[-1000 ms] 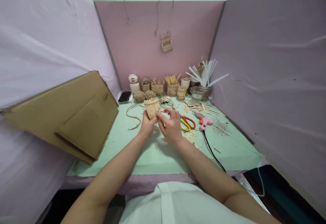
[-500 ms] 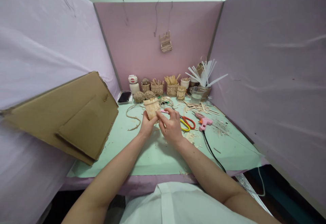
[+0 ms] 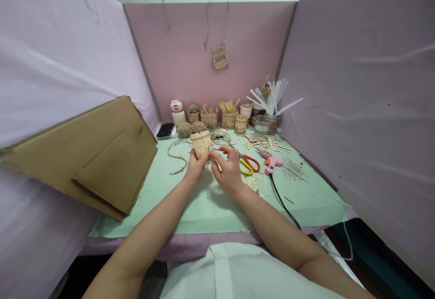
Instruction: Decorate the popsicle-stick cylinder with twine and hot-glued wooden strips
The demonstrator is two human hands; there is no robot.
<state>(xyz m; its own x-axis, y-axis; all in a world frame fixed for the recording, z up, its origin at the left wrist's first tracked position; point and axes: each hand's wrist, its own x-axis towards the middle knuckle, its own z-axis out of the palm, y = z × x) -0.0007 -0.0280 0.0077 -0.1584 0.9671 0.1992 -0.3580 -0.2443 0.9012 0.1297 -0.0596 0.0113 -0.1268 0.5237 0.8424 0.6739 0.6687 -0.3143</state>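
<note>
A small cup-shaped holder made of pale wooden sticks (image 3: 201, 143) is held up over the green table (image 3: 210, 204). My left hand (image 3: 195, 168) grips it from below, fingers closed round its base. My right hand (image 3: 228, 170) is beside it on the right, with fingertips pinched against the holder's lower right edge. What the right fingers pinch there, if anything, is too small to make out.
Red and yellow scissors (image 3: 247, 164) and a pink glue gun (image 3: 269, 163) with a black cord lie right of my hands. Twine balls, stick baskets, a white bottle, a phone (image 3: 166, 129) and a cup of white rods line the back wall. Folded cardboard (image 3: 91, 154) leans at left.
Both hands and the holder have hardly shifted; the view has drifted slightly to the left.
</note>
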